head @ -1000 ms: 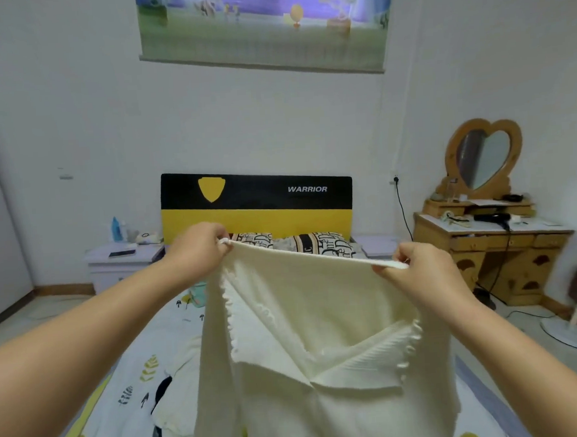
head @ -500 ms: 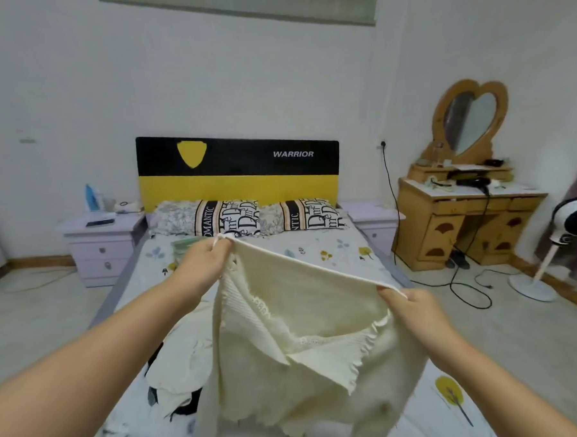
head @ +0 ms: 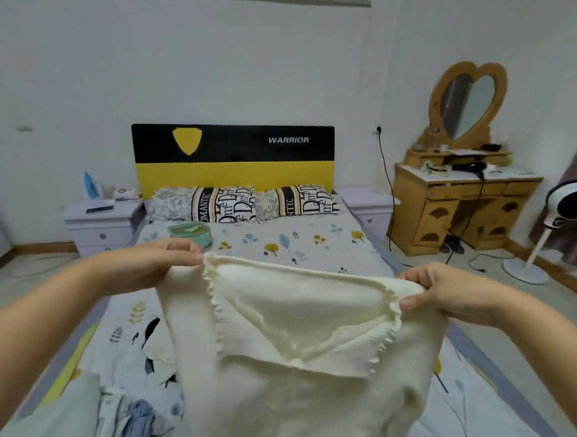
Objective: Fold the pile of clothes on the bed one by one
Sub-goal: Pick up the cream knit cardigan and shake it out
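Pile of clothes [head: 134, 423]: it lies at the lower left on the bed [head: 315, 250], still not folded, with grey-green and blue pieces on top.
Left hand [head: 149, 264]: its fingers pinch the left shoulder corner of the cream knit top [head: 298, 368].
Cream knit top: it hangs between the two hands, above the bed, collar side up. A second ago it was held high before the headboard [head: 234, 157]; now it is lower and closer to the mattress.
Right hand [head: 448, 293]: its fingers are curled around the right shoulder corner and grip it.
Meaning for the task: I judge the top is coming down to be laid flat, so the folding of this piece is only starting.
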Motion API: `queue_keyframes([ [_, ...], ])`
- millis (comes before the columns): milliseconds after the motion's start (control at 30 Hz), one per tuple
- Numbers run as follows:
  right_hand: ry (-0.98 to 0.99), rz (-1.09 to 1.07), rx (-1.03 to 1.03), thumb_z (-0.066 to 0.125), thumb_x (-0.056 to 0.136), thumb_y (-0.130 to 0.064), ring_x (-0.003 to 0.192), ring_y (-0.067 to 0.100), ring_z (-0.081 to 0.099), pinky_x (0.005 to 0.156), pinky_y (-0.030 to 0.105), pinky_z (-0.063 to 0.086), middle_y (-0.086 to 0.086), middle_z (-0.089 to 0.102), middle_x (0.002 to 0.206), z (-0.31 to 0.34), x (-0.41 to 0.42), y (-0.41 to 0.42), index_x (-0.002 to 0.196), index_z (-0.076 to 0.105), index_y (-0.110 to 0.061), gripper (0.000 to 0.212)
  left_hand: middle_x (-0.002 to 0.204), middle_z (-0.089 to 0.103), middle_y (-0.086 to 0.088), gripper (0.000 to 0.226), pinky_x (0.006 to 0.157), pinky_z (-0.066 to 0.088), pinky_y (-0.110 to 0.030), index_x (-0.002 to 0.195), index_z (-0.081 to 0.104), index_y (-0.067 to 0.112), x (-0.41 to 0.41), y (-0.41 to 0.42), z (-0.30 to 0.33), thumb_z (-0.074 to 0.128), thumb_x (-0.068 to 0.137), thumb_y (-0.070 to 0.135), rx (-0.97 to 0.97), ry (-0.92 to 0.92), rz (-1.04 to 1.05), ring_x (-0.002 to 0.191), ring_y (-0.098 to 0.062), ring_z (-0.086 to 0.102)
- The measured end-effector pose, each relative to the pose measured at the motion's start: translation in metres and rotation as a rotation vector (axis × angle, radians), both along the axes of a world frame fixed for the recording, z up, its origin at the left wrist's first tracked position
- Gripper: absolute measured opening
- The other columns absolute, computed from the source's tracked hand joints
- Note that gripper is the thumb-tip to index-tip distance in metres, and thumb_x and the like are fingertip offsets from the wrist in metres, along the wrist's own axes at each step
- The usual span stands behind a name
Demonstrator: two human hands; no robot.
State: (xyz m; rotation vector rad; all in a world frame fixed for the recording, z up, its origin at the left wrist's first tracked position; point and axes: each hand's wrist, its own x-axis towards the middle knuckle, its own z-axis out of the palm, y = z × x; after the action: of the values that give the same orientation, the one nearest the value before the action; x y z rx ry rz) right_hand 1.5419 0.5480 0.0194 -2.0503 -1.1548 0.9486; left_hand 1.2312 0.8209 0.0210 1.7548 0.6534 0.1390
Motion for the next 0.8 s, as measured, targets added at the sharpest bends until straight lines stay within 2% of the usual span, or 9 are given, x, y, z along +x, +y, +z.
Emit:
queue_keyframes([
  [67,-0.087,-0.052,0.047,0.060,0.089,-0.007,0.073,0.029,0.057,0.068,0.039,0.043,0.020,0.064,0.082,-0.010,0.003,-0.009,0.087,0.064,0.005,0.013,0.088,0.065,-0.011,0.030,0.068,0.052,-0.028,0.092,0.055,0.003,-0.007,-0.012,0.002,0.075,0.073,0.014,0.023,0.066,-0.037,0.080,-0.022,0.063],
  [167,-0.166,-0.166,0.194,0.055,0.092,-0.010,0.066,0.020,0.047,0.061,0.029,0.032,0.014,0.053,0.071,-0.030,0.004,-0.023,0.082,0.060,0.012,0.025,0.069,0.065,-0.002,0.012,0.056,0.046,-0.019,0.078,0.058,0.005,-0.002,-0.052,-0.013,0.064,0.083,0.015,0.237,0.133,0.100,0.062,-0.011,0.060],
  [233,-0.236,-0.209,0.280,0.054,0.093,-0.013,0.063,0.018,0.044,0.059,0.029,0.027,0.010,0.049,0.066,-0.043,0.002,-0.033,0.074,0.056,0.007,0.028,0.058,0.058,0.003,0.022,0.048,0.037,-0.020,0.068,0.056,0.011,0.005,-0.082,-0.030,0.060,0.089,0.018,0.361,0.109,0.268,0.052,-0.010,0.052],
  [333,-0.387,-0.252,0.352,0.051,0.094,-0.020,0.064,0.020,0.048,0.057,0.032,0.031,0.004,0.052,0.063,-0.060,-0.004,-0.051,0.069,0.052,-0.007,0.028,0.056,0.049,-0.001,0.030,0.052,0.027,-0.027,0.062,0.052,0.012,0.009,-0.120,-0.052,0.060,0.090,0.020,0.532,0.033,0.478,0.055,-0.016,0.042],
  [467,-0.546,-0.202,0.429,0.049,0.095,-0.025,0.067,0.021,0.048,0.055,0.032,0.032,-0.001,0.051,0.063,-0.061,-0.015,-0.075,0.067,0.045,-0.019,0.029,0.057,0.047,-0.004,0.032,0.055,0.027,-0.030,0.059,0.056,0.011,0.005,-0.163,-0.061,0.063,0.087,0.024,0.654,-0.025,0.661,0.056,-0.018,0.041],
  [633,-0.679,-0.137,0.483,0.050,0.094,-0.027,0.066,0.024,0.047,0.056,0.035,0.035,0.003,0.050,0.061,-0.030,-0.027,-0.091,0.070,0.050,-0.012,0.029,0.051,0.046,0.003,0.035,0.050,0.027,-0.028,0.053,0.053,0.021,0.000,-0.198,-0.038,0.064,0.084,0.031,0.783,0.043,0.760,0.054,-0.016,0.041],
  [733,-0.679,-0.104,0.504,0.052,0.093,-0.027,0.067,0.026,0.045,0.054,0.034,0.029,0.004,0.047,0.059,-0.006,-0.026,-0.094,0.064,0.048,-0.012,0.033,0.051,0.045,0.005,0.036,0.048,0.027,-0.028,0.052,0.051,0.022,-0.001,-0.206,-0.017,0.065,0.084,0.030,0.884,0.067,0.796,0.052,-0.009,0.039],
  [800,-0.640,-0.098,0.514,0.053,0.092,-0.027,0.067,0.026,0.045,0.054,0.032,0.029,0.006,0.051,0.062,0.008,-0.020,-0.092,0.065,0.053,-0.011,0.031,0.051,0.045,0.000,0.033,0.050,0.028,-0.029,0.054,0.054,0.019,-0.001,-0.203,-0.005,0.065,0.083,0.030,0.892,0.034,0.791,0.052,-0.013,0.038],
])
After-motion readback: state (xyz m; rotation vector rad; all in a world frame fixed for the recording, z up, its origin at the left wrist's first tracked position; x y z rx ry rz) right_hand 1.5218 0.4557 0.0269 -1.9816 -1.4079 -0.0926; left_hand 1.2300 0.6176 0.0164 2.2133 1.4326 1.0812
